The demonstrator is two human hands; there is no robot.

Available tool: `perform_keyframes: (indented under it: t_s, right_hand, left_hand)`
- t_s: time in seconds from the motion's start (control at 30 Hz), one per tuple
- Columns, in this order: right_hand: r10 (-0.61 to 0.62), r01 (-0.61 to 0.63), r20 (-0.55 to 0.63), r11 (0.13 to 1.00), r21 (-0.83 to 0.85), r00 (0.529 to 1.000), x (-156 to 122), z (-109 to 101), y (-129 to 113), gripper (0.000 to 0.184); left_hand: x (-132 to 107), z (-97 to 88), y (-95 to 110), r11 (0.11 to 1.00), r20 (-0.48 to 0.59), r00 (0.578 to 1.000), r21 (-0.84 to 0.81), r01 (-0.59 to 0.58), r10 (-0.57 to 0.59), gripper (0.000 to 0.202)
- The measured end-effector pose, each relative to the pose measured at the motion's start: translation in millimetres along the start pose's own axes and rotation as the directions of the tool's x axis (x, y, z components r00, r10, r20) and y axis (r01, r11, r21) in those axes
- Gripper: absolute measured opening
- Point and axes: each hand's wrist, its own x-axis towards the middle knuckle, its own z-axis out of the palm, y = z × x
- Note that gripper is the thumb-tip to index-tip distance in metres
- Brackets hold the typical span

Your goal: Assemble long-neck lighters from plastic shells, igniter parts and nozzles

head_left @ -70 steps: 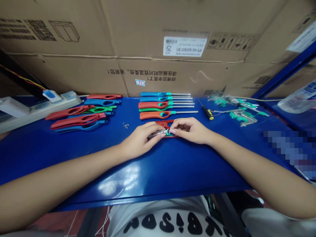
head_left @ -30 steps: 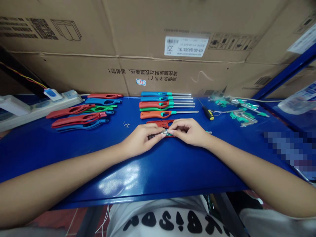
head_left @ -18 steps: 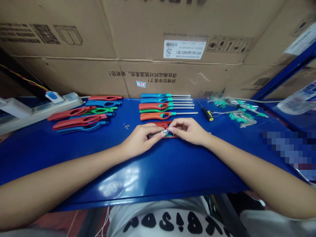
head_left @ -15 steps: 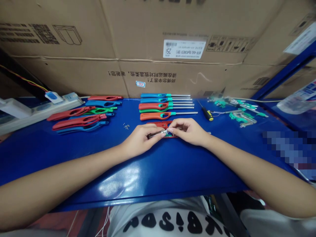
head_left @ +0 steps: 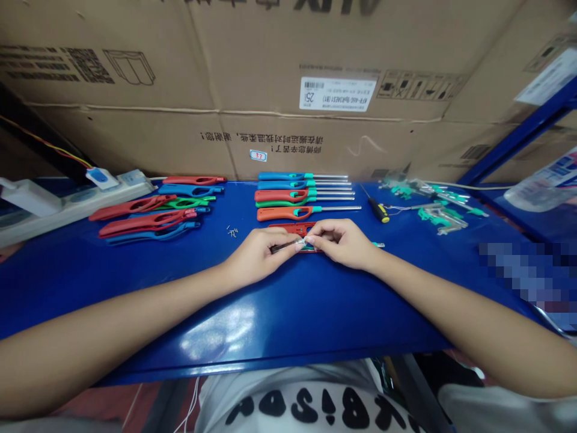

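Note:
My left hand [head_left: 253, 255] is closed around a slim clear lighter fuel tank [head_left: 286, 245], its right end pointing at my other hand. At that end my right hand [head_left: 343, 245] pinches a thin white wire or tube, too small to make out fully. Just behind and under both hands lies a red lighter shell [head_left: 288, 228], partly covered by my fingers. A metal tip [head_left: 381, 245] with a bit of green shows past my right wrist; its other end is hidden.
Several lighters [head_left: 283, 197] with metal barrels lie in a row behind my hands. Coloured shells [head_left: 144, 224] and small screws [head_left: 231, 231] are to the left, near a power strip [head_left: 72, 207]. A screwdriver [head_left: 377, 208] and green-and-clear lighter parts [head_left: 439, 213] lie right. A cardboard box [head_left: 270, 129] stands behind.
Both hands keep nearly the same hold at the fuel tank's end. My right hand has shifted slightly, so more of the metal tip shows. The camera view has tilted a little.

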Motion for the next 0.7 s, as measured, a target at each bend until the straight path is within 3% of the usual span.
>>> perform_keyframes:
  t_s: [0.27,0.53,0.7]
  right_hand:
    - [0.135,-0.137,0.05,0.989,0.049,0.99,3.5,-5.8,-2.1,0.043]
    - [0.107,-0.108,0.041,0.993,0.04,0.993,3.6,-3.3,-4.6,0.048]
    - [0.075,-0.077,0.027,0.995,0.068,0.997,4.2,-5.1,-1.3,0.041]
  left_hand:
    - [0.5,-0.8,3.3,1.0,-0.08,0.997,0.018,0.019,-0.017,0.021]
    - [-0.8,0.1,-0.9,0.999,-0.085,0.996,0.004,0.04,-0.04,0.025]
    - [-0.4,0.1,1.1,0.998,-0.102,0.993,0.013,0.058,-0.056,0.024]
